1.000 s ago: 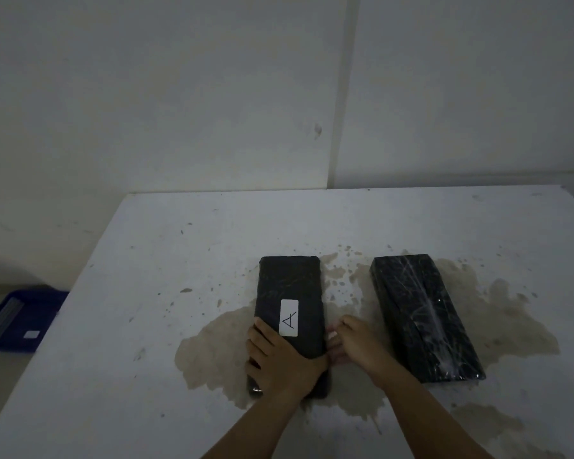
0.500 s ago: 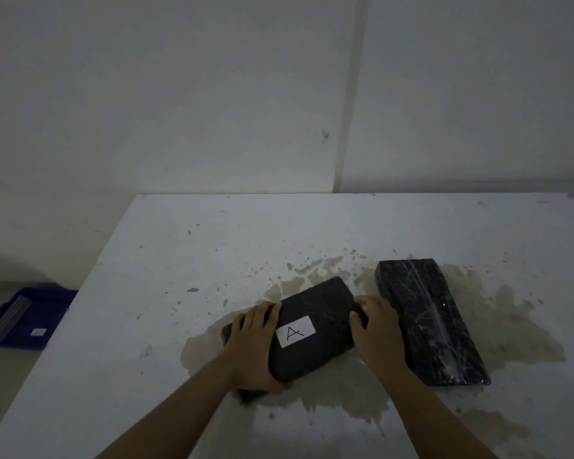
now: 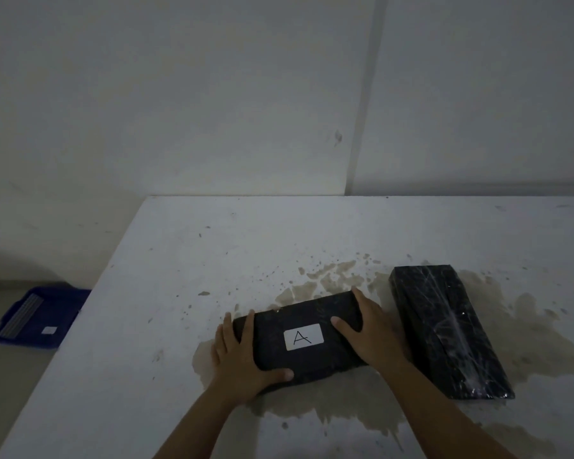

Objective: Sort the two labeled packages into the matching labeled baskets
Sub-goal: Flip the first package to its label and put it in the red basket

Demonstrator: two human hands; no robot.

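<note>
A black wrapped package with a white label reading "A" (image 3: 304, 337) lies crosswise on the white table (image 3: 212, 253). My left hand (image 3: 242, 356) grips its left end, thumb along the near edge. My right hand (image 3: 370, 332) grips its right end, thumb on top. A second black package (image 3: 444, 329) in shiny wrap lies lengthwise just to the right; no label shows on its top. A blue basket (image 3: 37, 318) with a small white label sits on the floor at the far left, below the table.
A brown stain (image 3: 332, 279) spreads over the table under and around both packages. A pale wall stands directly behind the table. The table's left edge runs diagonally toward the blue basket.
The "A" package has been turned from lengthwise to crosswise. My hands moved from its near end to grip its two short ends. The second package stayed put.
</note>
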